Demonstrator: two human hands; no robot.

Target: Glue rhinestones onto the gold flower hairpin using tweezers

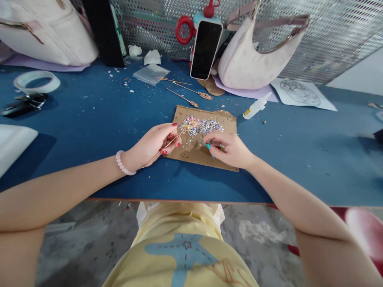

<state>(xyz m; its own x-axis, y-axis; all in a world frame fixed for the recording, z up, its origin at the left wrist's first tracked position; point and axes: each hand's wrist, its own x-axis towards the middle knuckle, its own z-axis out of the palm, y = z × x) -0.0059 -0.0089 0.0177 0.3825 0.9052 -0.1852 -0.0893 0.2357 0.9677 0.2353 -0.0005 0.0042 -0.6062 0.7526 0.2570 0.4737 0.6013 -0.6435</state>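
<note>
Yellow shirt [179, 249] (blue print), pink bead bracelet [123, 164].

This is a craft workshop bench. A scrap cardboard sheet [194, 153] serves as a work mat on a blue table [89, 119] flecked with small scraps, and a heap of glittering sequins [203, 126] lies on it. Gold sticks [182, 97] lie just beyond the sheet, a small glue bottle [256, 107] is to its right, and a tape roll [36, 81] is far to its left. Behind the sheet a perforated metal screen [329, 36] backs the table, with a propped phone [206, 50] and a handbag [254, 63] against it. Below is bare concrete floor [263, 235].
</note>
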